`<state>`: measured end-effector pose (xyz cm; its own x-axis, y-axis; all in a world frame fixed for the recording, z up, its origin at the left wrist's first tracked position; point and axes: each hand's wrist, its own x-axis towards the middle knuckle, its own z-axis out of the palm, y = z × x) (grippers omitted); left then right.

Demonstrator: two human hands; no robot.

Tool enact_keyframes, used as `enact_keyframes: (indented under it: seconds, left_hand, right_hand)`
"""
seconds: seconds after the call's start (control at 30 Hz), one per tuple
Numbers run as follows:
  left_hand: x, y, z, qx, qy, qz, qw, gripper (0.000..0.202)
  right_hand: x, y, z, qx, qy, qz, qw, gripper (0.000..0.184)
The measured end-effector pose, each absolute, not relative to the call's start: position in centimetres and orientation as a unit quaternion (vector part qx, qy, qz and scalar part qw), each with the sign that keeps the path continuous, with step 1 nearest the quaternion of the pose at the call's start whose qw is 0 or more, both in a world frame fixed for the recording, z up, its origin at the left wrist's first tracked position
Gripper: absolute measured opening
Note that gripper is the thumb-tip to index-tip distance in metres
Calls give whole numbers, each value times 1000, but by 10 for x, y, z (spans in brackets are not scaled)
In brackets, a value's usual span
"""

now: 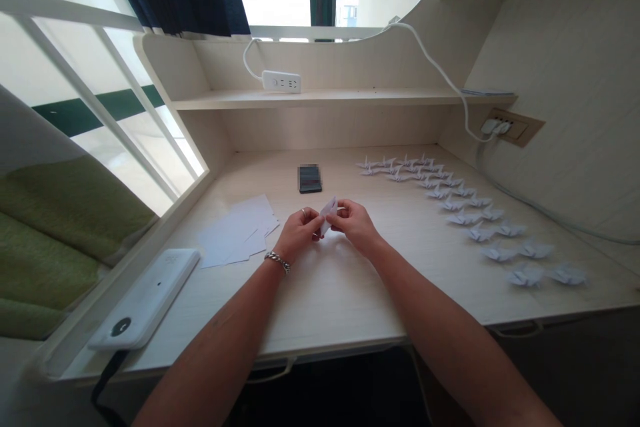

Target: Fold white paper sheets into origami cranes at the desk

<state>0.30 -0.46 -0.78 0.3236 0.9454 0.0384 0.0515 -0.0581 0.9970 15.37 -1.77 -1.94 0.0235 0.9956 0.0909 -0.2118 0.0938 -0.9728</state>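
My left hand (pixel 300 233) and right hand (pixel 356 225) are up in the middle of the frame, fingers pinched in close on a folded piece of white paper (pixel 329 215) held upright between them — neither hand is open wide. Just left of them on the light wood desk (pixel 350 307) is a loose pile of white paper sheets (pixel 237 230), with a dark phone (pixel 310 179) above, partly blurred. Over on the right, paper cranes (pixel 450 207) run in paired rows from the back of the desk toward the lower right — all white, all well clear of my hands
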Motion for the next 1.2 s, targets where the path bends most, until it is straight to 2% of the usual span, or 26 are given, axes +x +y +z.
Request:
enact_keyframes:
  seconds: [0.3, 0.6, 0.87, 1.07, 1.2]
  left_hand:
    - [2, 0, -13, 587, 424, 434, 536, 41]
    - [5, -1, -15, 600, 448, 441, 495, 39]
    - [4, -1, -16, 588, 415, 421, 553, 38]
    - [3, 0, -15, 579, 406, 435, 557, 37]
    - [2, 0, -13, 555, 421, 452, 557, 38]
  right_hand:
    - [152, -20, -18, -454, -480, 500, 559, 47]
    - [149, -19, -18, -468, -482, 471, 571, 40]
    - [147, -18, -19, -484, -478, 438, 587, 37]
    - [147, -17, -20, -471, -441, 488, 588, 43]
    - [147, -17, -24, -462, -449, 520, 561, 33]
